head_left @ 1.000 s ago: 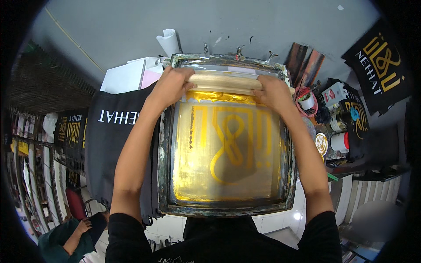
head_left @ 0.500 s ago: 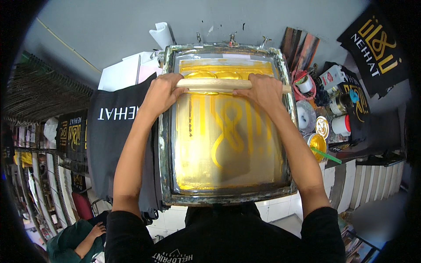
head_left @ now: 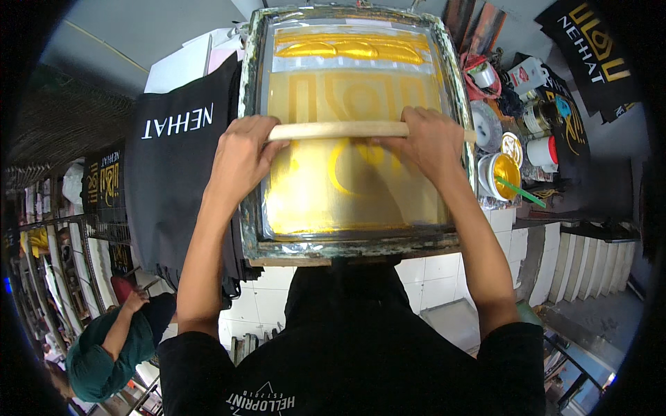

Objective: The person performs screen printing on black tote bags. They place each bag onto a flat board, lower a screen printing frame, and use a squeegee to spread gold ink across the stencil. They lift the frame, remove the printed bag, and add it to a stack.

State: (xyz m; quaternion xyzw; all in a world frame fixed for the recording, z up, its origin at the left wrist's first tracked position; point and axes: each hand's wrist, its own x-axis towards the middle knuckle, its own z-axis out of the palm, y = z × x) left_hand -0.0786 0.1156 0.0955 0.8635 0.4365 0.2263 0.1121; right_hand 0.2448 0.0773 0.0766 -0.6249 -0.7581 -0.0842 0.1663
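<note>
Left hand (head_left: 239, 156) and right hand (head_left: 430, 142) both clamped on a wooden squeegee (head_left: 340, 130), lying crosswise over the middle of a framed screen (head_left: 354, 246) coated in gold ink (head_left: 347, 50). Left of the screen, hanging over the edge, black shirts (head_left: 177, 180); right of it, on the table, an open tub of gold ink (head_left: 501, 172) with a green stick (head_left: 522, 192) among other pots.

Just one view here, a head-worn fisheye looking steeply down, pretty close over the printing screen (head_left: 354, 132). Forearms enter from the bottom edge, the frame's far edge sits up top, and straight lines bend near the rim.
</note>
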